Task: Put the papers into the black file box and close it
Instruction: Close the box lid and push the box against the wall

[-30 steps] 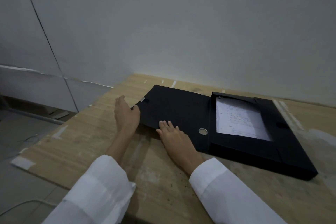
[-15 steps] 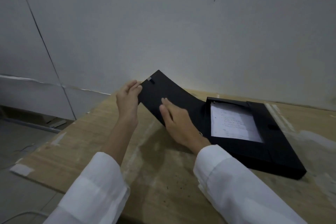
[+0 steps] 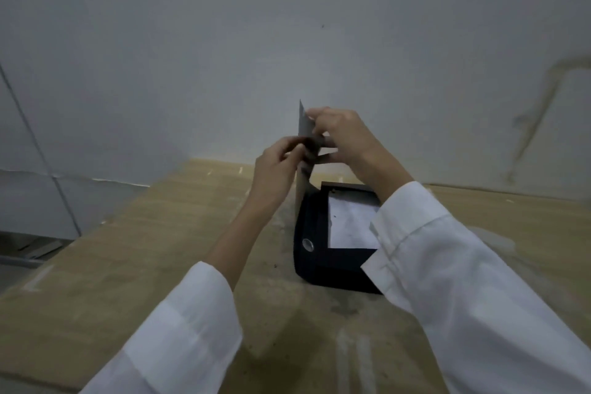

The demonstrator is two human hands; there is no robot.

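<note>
Papers (image 3: 351, 227) are lying inside the box (image 3: 315, 261) on the table (image 3: 128, 265); both hands, left (image 3: 279, 166) and right (image 3: 343, 134), are pinching the upright lid (image 3: 303, 125), closing under way. Next: lowering it flat.

One view only, from a camera worn on the person's head. It looks forward and slightly down, from close behind the arms, so both white sleeves enter from the bottom edge and reach up toward the centre. The wide lens bends straight lines near the edges. The left hand (image 3: 277, 166) and right hand (image 3: 343, 134) meet just above mid-frame, with the box (image 3: 311, 253) right below them, near the camera. The table (image 3: 134, 265) fills the lower half and runs away to a wall (image 3: 287, 25) that fills the upper half. Far left, the view drops past the table edge.
</note>
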